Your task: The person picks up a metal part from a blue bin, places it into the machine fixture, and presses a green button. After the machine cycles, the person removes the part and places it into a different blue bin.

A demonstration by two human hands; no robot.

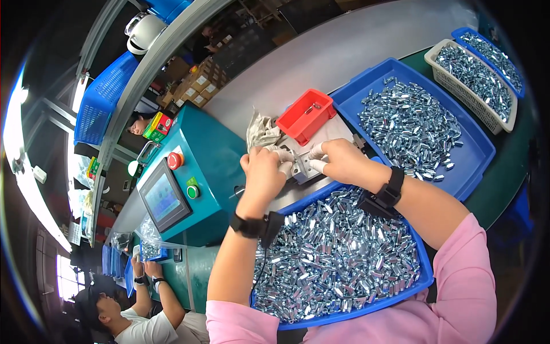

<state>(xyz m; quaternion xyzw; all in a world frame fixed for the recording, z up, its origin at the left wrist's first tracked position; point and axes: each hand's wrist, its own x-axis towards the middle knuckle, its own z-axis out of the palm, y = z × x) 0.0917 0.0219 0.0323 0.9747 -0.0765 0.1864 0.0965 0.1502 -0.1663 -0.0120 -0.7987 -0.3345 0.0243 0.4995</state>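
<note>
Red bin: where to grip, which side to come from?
Likely best pinched from above at the far-left rim of the red bin: it is open-topped, and that edge looks mostly free. The cloth crowds its left corner, the big blue tray its right; left hand, right hand and metal block sit in front.

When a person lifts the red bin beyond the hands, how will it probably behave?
The red bin is probably light, since only a few small pieces show inside. Its straight, even walls suggest that it would stay stiff. The pieces appear loose, so they may slide if it tilts.
</note>
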